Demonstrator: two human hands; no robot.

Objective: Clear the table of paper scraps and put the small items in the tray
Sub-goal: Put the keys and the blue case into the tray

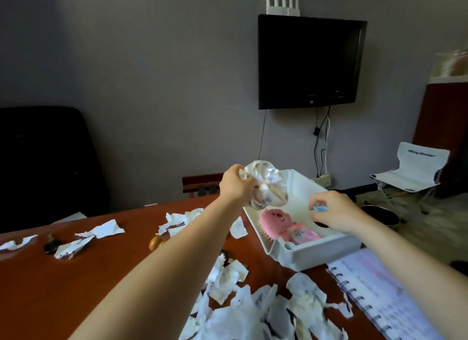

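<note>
My left hand (235, 185) is closed around a frilly white scrunchie with a blue print (266, 185), held in the air just over the left rim of the white tray (314, 253). My right hand (336, 213) hovers above the tray and pinches a small pale-blue item (319, 208). Inside the tray lie a pink brush (274, 223) and a pink bottle (302, 234). Torn paper scraps are strewn over the brown table (76, 289), with a heap (253, 304) near me and loose pieces (106, 229) farther left.
A small brown rounded object (155, 242) and a dark small item (52, 246) lie among the scraps. A spiral notebook (387, 291) rests at the right. Beyond the table are a black chair (43, 162), a wall television (310, 61) and a white folding chair (412, 170).
</note>
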